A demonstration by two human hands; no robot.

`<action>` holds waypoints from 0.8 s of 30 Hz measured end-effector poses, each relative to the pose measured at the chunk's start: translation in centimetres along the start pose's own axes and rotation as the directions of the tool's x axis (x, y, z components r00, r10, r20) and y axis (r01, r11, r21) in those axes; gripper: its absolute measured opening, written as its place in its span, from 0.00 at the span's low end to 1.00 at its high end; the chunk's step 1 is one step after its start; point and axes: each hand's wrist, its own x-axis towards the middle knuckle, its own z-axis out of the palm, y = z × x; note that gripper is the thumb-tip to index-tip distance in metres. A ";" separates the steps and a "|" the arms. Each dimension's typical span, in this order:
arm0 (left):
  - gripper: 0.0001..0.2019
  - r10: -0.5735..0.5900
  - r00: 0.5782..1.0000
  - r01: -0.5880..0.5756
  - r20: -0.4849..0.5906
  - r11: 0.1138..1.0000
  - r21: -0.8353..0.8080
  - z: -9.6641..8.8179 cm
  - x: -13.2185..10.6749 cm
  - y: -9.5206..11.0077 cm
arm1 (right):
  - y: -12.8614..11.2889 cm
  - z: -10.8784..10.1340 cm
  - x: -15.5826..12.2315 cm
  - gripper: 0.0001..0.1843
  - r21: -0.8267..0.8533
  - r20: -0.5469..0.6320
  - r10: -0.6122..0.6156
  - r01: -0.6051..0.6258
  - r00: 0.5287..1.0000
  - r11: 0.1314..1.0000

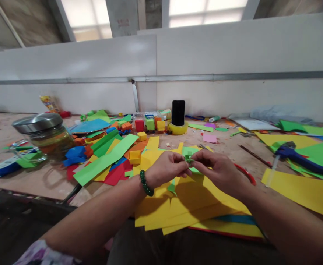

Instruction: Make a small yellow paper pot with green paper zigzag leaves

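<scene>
The desk is stretching out on all sides of my two hands, and coloured paper is covering much of it. The yellow sheets are lying directly under my hands in an uneven layer; in my judgement they are making a loose base, so working above them is seeming better to me than pressing down on them. The light green strip is lying to the left of my left hand, across other papers. This hand is pinching from the left, thumb against finger, and my right hand is pinching in the same manner from the right, the fingertips almost meeting. A red curved handle is lying just beyond my right wrist, so I am wanting to keep this wrist quiet. The yellow paper box is resting to the left of my left hand, with its open side showing.

Smallest of all, the green paper piece is sitting between my fingertips, gripped by both hands. I am seemingly shaping a fold, but my fingers are hiding its exact form. For good work, I think, the left fingers should be holding firmly while the right ones are pressing the crease lightly, without twisting.
</scene>
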 end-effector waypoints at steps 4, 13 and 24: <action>0.07 0.074 0.997 -0.072 -0.016 0.995 0.074 0.0 0.2 -0.6 | 0.4 0.4 -0.2 0.06 -0.087 -0.050 -0.079 0.075 0.996 0.993; 0.09 0.187 0.982 -0.171 -0.033 0.947 0.273 0.1 0.7 -1.9 | 0.5 0.7 -0.9 0.07 -0.602 0.004 -0.300 0.242 0.954 0.761; 0.10 0.027 0.998 -0.023 -0.051 0.997 0.076 0.4 0.6 -1.3 | -0.3 1.4 -1.0 0.11 -0.766 0.155 -0.494 0.420 0.856 0.487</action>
